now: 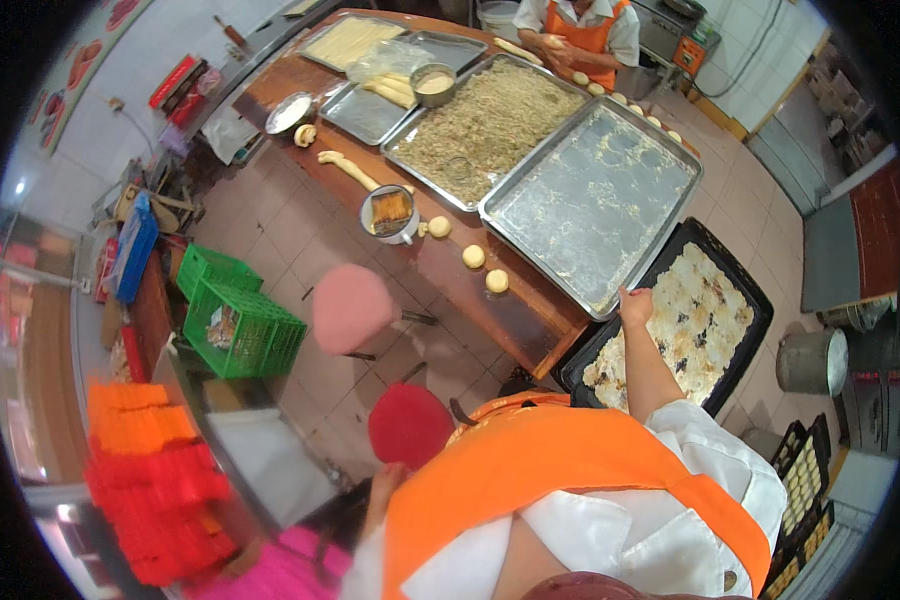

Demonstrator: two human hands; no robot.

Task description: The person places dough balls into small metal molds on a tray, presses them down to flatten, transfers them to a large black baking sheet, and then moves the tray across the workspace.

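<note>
My right hand (pixel 634 304) grips the near corner of a large metal tray (pixel 590 205) dusted with flour, on the wooden table's edge (pixel 525 340). Below it is a black baking pan (pixel 690 320) with a pale, dark-flecked layer. My left hand (pixel 390 478) is low beside a red stool (pixel 408 422); its fingers are too small and shadowed to read. A tray of crumbly filling (pixel 485 120) lies behind the metal tray. Dough balls (pixel 474 257), a long dough piece (pixel 348 168) and a pot with a brush (pixel 390 212) sit along the near side.
A co-worker in an orange apron (pixel 595 45) works across the table. A pink stool (pixel 350 310), green crates (pixel 240 330) and red and orange stacked items (pixel 155 480) stand at left. A metal pot (pixel 810 362) and racked trays (pixel 800 470) are at right.
</note>
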